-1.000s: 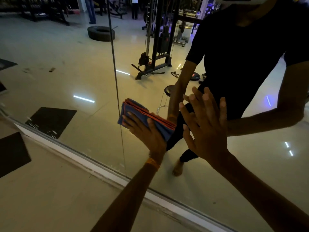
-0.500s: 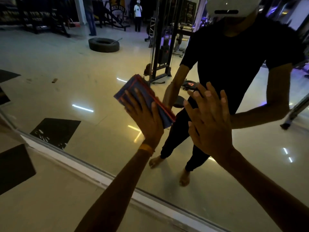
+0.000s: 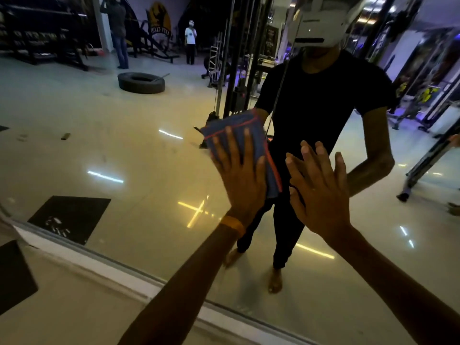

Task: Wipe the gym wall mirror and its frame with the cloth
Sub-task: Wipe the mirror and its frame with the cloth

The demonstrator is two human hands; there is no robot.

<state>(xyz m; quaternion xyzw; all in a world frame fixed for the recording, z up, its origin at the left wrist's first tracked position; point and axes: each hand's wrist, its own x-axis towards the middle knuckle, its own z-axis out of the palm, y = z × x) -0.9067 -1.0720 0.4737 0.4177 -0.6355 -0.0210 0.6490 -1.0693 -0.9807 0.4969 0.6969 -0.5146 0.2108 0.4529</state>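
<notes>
Since the earlier frame the cloth (image 3: 236, 124) has turned on the glass. Its long side was slanted then and now stands almost upright, and the left hand (image 3: 241, 175) has come closer to the right hand (image 3: 321, 190).

The cloth is blue with a thin red line along its edges, and it is folded into a thick rectangle. It lies flat on the mirror (image 3: 124, 150), a little left of the middle of the view and well above the frame (image 3: 99, 264). The left hand presses it to the glass with straight, spread fingers; no finger is curled round it. An orange wristband (image 3: 232, 226) sits on that wrist. The right hand is just beside the cloth, also flat against the mirror with its fingers straight and slightly apart, and it holds nothing.

The frame is a pale strip that runs slanted along the bottom edge of the glass. In front of it is a light floor with a black tile (image 3: 15, 275).

In the mirror the reflected person (image 3: 321, 100) in dark clothes stands behind both hands. A tyre (image 3: 141, 82) lies on the reflected floor, and a dark cable machine (image 3: 236, 70) rises behind the cloth. Both forearms cross the lower part of the glass and cover part of the frame.
</notes>
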